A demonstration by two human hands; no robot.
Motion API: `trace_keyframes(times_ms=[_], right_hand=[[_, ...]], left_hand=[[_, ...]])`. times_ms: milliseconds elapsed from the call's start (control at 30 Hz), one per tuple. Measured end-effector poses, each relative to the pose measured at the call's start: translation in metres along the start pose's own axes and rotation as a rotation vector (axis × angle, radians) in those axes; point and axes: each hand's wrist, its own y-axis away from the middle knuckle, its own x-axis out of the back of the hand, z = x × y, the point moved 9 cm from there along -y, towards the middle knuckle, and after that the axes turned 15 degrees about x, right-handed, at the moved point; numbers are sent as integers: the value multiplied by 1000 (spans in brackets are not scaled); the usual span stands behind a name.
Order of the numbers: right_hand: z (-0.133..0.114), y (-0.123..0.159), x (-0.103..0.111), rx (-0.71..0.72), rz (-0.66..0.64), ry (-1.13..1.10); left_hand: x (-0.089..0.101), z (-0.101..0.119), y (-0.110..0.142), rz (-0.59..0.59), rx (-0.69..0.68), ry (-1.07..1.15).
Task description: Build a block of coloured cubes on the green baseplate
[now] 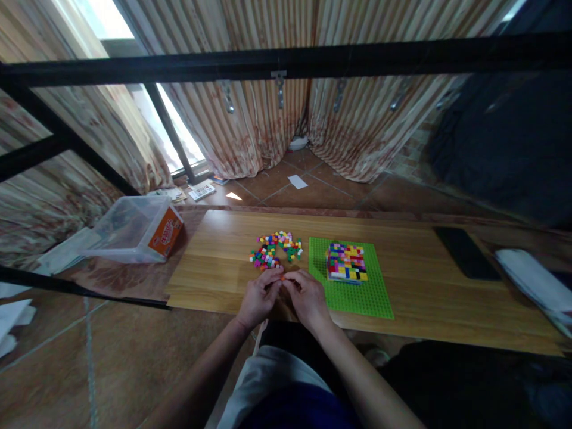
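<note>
My left hand (261, 294) and my right hand (307, 295) meet at the front of the table, thumbs and fingers pinched together. Between their fingertips shows a tiny orange toy brick (282, 277), mostly covered by the fingers. Just beyond the hands lies a loose heap of small coloured toy bricks (268, 253). To the right of my right hand is a green baseplate (353, 304). On it stands a block built of many-coloured bricks (347, 262), several layers high, its lower sides partly out of sight.
The wooden table (424, 298) reaches far to the right, where a dark flat object (467, 253) and a white item (534, 277) lie. A clear plastic box (134, 229) with an orange label stands left of the table. A black metal bar (286, 62) crosses in front of the curtains.
</note>
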Motion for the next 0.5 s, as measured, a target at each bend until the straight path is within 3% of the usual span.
trace_keyframes(times_ms=[100, 233, 400, 500], right_hand=[[-7, 0, 15, 47, 31, 19], [-3, 3, 66, 80, 160, 107], [35, 10, 140, 1, 295, 301], [55, 9, 159, -31, 287, 382]], left_hand=[[0, 1, 0, 8, -11, 1], [2, 3, 0, 8, 15, 10], [2, 3, -2, -4, 37, 30], [1, -1, -3, -8, 52, 37]])
